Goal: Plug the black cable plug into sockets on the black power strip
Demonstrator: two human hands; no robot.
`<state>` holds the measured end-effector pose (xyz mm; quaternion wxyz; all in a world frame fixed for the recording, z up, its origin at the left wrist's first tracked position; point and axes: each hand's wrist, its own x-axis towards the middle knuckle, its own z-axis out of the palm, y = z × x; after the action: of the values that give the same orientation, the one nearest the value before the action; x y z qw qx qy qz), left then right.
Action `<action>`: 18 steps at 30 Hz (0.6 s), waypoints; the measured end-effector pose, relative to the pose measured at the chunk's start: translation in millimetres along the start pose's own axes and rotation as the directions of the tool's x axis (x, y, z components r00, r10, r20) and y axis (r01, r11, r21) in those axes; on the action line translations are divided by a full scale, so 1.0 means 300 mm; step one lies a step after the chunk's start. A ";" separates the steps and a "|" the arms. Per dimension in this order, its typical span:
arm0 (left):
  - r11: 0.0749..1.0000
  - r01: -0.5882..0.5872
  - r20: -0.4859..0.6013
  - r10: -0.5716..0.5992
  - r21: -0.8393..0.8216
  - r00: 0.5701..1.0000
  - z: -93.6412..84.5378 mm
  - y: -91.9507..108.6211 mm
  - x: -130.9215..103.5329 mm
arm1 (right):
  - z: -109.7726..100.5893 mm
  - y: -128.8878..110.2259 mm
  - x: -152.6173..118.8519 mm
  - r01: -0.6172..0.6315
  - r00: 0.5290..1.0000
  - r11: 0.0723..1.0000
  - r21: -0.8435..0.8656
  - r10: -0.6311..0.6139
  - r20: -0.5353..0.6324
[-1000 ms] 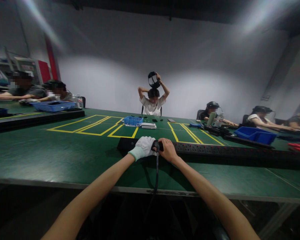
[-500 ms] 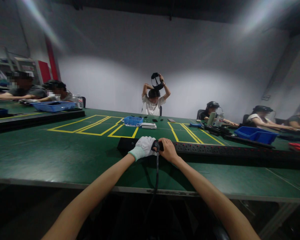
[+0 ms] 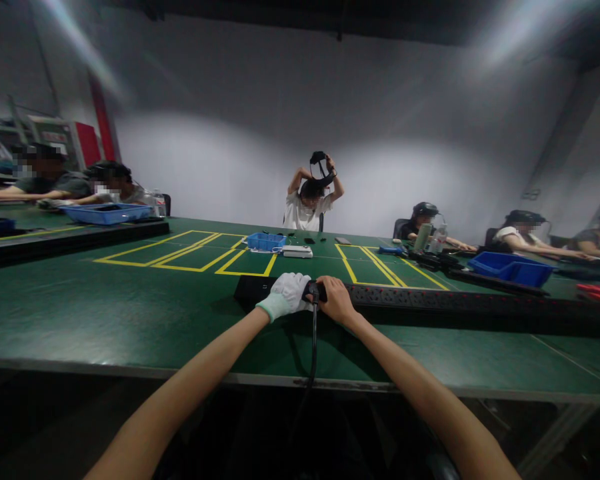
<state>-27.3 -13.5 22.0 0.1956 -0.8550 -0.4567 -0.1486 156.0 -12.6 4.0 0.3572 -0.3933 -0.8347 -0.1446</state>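
Note:
A long black power strip [image 3: 430, 304] with rows of sockets lies across the green table in front of me. My left hand [image 3: 290, 295], in a white glove with a mint cuff, is wrapped over the strip near its left end. Bare, my right hand [image 3: 336, 299] curls over the strip just to the right. Between the two sits a black plug [image 3: 314, 291], touched by fingers of both hands. Its black cable [image 3: 314, 347] hangs down over the table's front edge. The fingertips are partly hidden behind the strip and plug.
Beyond the strip, a blue basket [image 3: 266, 242] and a white box [image 3: 297, 251] stand near yellow tape lines. Blue trays [image 3: 511, 269] lie at right and left. A person [image 3: 304, 207] sits opposite; others sit along both sides.
The person opposite has lowered the black headgear slightly and shifted it to the right. My hands and the plug have not visibly moved.

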 end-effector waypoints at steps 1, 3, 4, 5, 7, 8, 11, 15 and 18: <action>1.000 -0.002 -0.003 0.002 0.001 1.000 0.000 0.000 0.000 | 0.000 0.000 0.000 0.000 1.000 1.000 0.002 0.000 0.001; 1.000 -0.006 -0.009 0.006 0.003 1.000 0.001 0.000 -0.001 | -0.002 -0.001 0.000 0.001 1.000 1.000 0.006 -0.001 0.005; 1.000 -0.007 -0.012 0.007 0.004 1.000 0.001 0.000 -0.001 | -0.003 -0.001 0.000 0.001 1.000 1.000 0.007 -0.001 0.006; 1.000 -0.008 -0.015 0.008 0.005 1.000 0.002 0.000 -0.001 | -0.003 -0.001 0.000 0.000 1.000 1.000 0.008 0.000 0.008; 1.000 -0.010 -0.020 0.010 0.006 1.000 0.004 -0.001 -0.001 | -0.004 -0.002 0.000 -0.001 1.000 1.000 0.010 0.001 0.010; 1.000 -0.011 -0.021 0.011 0.006 1.000 0.005 -0.002 0.000 | -0.005 -0.002 0.001 -0.001 1.000 1.000 0.010 0.001 0.011; 1.000 -0.013 -0.024 0.013 0.004 1.000 0.008 -0.004 0.001 | -0.005 -0.001 0.001 0.001 1.000 1.000 0.010 -0.001 0.011; 1.000 -0.011 -0.020 0.011 0.002 1.000 0.008 -0.004 0.003 | -0.004 0.000 0.001 0.006 1.000 1.000 0.008 -0.006 0.011; 1.000 -0.006 -0.017 0.006 0.001 1.000 0.006 -0.003 0.004 | -0.003 -0.001 0.001 0.004 1.000 1.000 0.006 -0.004 0.011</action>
<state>-27.2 -11.4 21.0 0.2004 -0.8550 -0.4525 -0.1550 156.2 -13.1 4.9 0.3535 -0.3914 -0.8378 -0.1409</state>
